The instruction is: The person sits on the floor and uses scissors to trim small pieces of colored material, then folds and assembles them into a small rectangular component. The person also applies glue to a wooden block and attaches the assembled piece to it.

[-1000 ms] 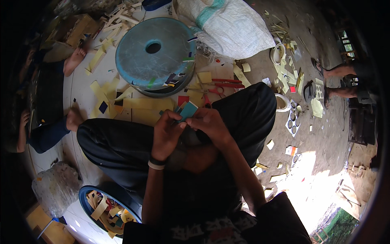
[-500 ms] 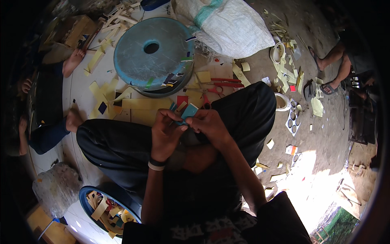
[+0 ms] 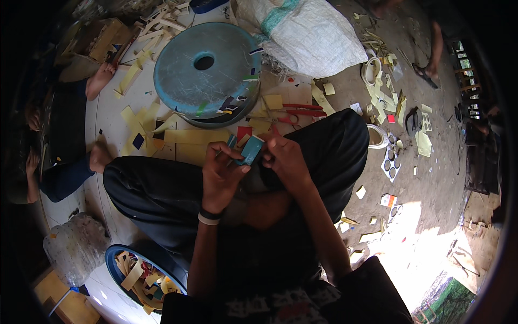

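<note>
With the clock centred on the teal piece (image 3: 251,151) and 12 at the top, the left hand (image 3: 220,176) lies toward 8 and the right hand (image 3: 287,162) between 3 and 4. The step in hand looks like fingering this small piece along its pale edge, above the lap. The next move, I judge, calls for a steady left grip and a light, exact right fingertip at the edge. The left thumb and fingers are narrow, pinched on the piece; a second teal bit (image 3: 232,141) shows near the index finger, toward 10, and whether it is joined is hidden. The right fingers are bent and bunched just beside the piece; I cannot tell whether they touch it. A red square (image 3: 244,133) lies near 12, a big disc (image 3: 199,89) toward 11, red handles (image 3: 308,114) between 1 and 2.
</note>
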